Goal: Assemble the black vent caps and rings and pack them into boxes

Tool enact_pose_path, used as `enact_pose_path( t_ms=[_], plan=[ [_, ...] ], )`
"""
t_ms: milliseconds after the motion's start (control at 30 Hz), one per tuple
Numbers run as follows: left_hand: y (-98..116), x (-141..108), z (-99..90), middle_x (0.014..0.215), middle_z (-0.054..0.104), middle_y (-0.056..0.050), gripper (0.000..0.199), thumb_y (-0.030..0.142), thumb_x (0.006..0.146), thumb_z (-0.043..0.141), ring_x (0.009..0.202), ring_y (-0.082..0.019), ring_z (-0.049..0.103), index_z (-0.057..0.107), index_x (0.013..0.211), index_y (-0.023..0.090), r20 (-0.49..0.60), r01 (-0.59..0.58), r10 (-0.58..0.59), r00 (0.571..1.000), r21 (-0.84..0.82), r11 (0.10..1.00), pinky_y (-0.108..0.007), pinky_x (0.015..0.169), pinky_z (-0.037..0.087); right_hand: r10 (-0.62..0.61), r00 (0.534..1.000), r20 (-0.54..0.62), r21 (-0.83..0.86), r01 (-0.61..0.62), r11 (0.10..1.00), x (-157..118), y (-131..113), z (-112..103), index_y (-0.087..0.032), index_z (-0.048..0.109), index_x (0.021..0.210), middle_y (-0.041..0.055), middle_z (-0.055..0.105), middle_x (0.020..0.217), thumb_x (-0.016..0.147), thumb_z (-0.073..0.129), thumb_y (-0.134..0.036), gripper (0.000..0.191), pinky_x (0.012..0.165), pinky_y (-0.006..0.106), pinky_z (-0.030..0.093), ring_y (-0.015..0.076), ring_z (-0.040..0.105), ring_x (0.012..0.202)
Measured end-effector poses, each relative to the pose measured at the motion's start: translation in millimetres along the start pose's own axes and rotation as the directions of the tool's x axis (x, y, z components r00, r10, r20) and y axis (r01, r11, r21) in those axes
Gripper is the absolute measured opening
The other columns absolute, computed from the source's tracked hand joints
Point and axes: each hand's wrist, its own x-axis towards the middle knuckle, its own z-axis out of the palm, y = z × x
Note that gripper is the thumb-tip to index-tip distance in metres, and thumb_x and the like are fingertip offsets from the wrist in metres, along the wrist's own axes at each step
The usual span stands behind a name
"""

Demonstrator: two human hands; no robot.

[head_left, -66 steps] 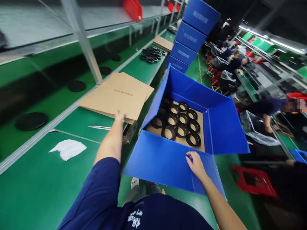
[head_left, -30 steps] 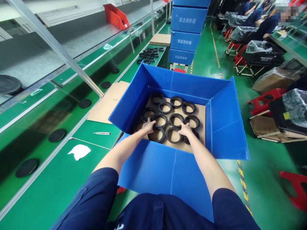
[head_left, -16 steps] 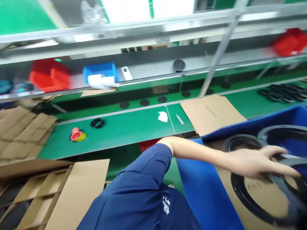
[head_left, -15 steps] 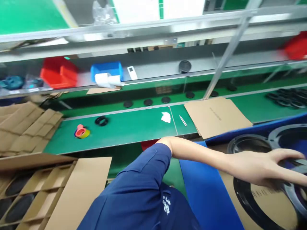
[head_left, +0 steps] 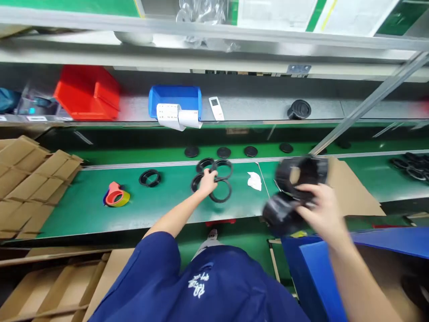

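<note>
My left hand (head_left: 208,182) is over the green bench, its fingers closed around the meeting edges of several black plastic rings (head_left: 221,191), which touch or rest just above the surface. On the right, my right hand (head_left: 321,210) grips another bunch of black rings (head_left: 298,176) in the air above the bench's front edge. Motion smears this bunch, so its exact number is unclear. A single black ring (head_left: 149,178) lies on the bench left of my left hand. Several black round caps (head_left: 224,152) stand in a row behind the rings.
Tape rolls (head_left: 116,195) and a white scrap (head_left: 254,181) lie on the green bench (head_left: 177,205). Flat cardboard (head_left: 357,188) is at right, above a blue box (head_left: 321,277). Folded cardboard dividers (head_left: 40,179) and a partitioned carton (head_left: 63,286) stand left. A metal post (head_left: 368,105) slants down at right.
The view has swung left. Before, one arm stretched over large rings in the box at right; now both hands hold black rings at the bench, and a cluster has appeared under my left hand.
</note>
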Motion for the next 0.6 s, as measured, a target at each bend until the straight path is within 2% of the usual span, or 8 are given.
enact_pose_path(
  t_ms=[67,133,167,233,300,400,533,600],
  plan=[
    [-62,13,6.9,0.146,0.039,-0.025,0.046,0.003,0.081,0.064,0.103,-0.033,0.073,0.061,0.126,0.012,0.021,0.139,-0.139,0.990,0.023,0.990,-0.045,0.096,0.057,-0.066,0.994,0.086,0.000,0.066,0.998,39,-51,51,-0.030,0.067,0.123,0.0088,0.056,0.137,0.080,0.079,-0.024,0.045,0.111,0.045,0.049,0.0303,0.053,0.131],
    [-108,19,14.7,0.145,0.040,-0.024,0.044,0.004,0.083,0.063,0.099,-0.032,0.075,0.061,0.126,0.014,0.048,0.243,-0.245,0.968,0.046,0.969,-0.043,0.090,0.059,0.024,0.964,0.265,-0.042,-0.014,0.999,81,-94,118,-0.027,0.069,0.117,0.0075,0.054,0.128,0.075,0.078,-0.016,0.044,0.098,0.035,0.054,0.0222,0.067,0.104],
    [-125,21,19.0,0.145,0.040,-0.023,0.044,0.005,0.084,0.062,0.097,-0.030,0.075,0.060,0.126,0.016,0.062,0.279,-0.282,0.957,0.054,0.959,-0.041,0.088,0.059,0.115,0.931,0.347,-0.091,-0.088,0.992,99,-110,152,-0.026,0.069,0.117,0.0071,0.052,0.127,0.075,0.077,-0.016,0.044,0.091,0.031,0.054,0.0166,0.068,0.089],
    [-149,26,28.9,0.149,0.037,-0.022,0.043,0.008,0.086,0.063,0.095,-0.028,0.076,0.060,0.127,0.018,0.088,0.322,-0.327,0.941,0.061,0.945,-0.038,0.086,0.059,0.231,0.886,0.403,-0.179,-0.171,0.969,128,-128,207,-0.025,0.067,0.120,0.0081,0.049,0.129,0.078,0.075,-0.017,0.044,0.081,0.028,0.054,0.0105,0.065,0.073],
    [-160,30,39.6,0.155,0.031,-0.023,0.045,0.015,0.089,0.066,0.099,-0.028,0.075,0.058,0.133,0.019,0.109,0.337,-0.341,0.934,0.055,0.940,-0.037,0.090,0.058,0.274,0.873,0.402,-0.232,-0.193,0.953,144,-131,241,-0.024,0.064,0.126,0.0105,0.047,0.132,0.082,0.073,-0.018,0.045,0.080,0.027,0.053,0.0101,0.066,0.072],
    [-162,37,53.7,0.165,0.020,-0.023,0.061,0.033,0.092,0.071,0.107,-0.029,0.073,0.049,0.148,0.024,0.144,0.333,-0.333,0.932,0.027,0.943,-0.036,0.097,0.056,0.305,0.858,0.413,-0.294,-0.192,0.936,153,-120,257,-0.025,0.059,0.138,0.0138,0.044,0.141,0.089,0.072,-0.028,0.051,0.089,0.028,0.052,0.0145,0.071,0.086],
    [-157,40,60.0,0.171,0.008,-0.025,0.070,0.052,0.097,0.059,0.112,-0.034,0.072,0.037,0.160,0.032,0.218,0.344,-0.341,0.915,0.024,0.939,-0.043,0.095,0.058,0.305,0.838,0.453,-0.379,-0.128,0.917,154,-98,249,-0.032,0.043,0.157,0.0199,0.031,0.158,0.096,0.065,-0.050,0.067,0.097,0.039,0.052,0.0259,0.071,0.107],
    [-158,34,57.5,0.173,0.005,-0.023,0.069,0.054,0.100,0.053,0.112,-0.037,0.072,0.033,0.162,0.035,0.236,0.367,-0.367,0.900,0.045,0.929,-0.047,0.091,0.059,0.274,0.872,0.406,-0.430,-0.082,0.899,159,-89,241,-0.031,0.037,0.161,0.0227,0.029,0.160,0.099,0.056,-0.055,0.069,0.097,0.046,0.052,0.0326,0.068,0.115]
  ],
)
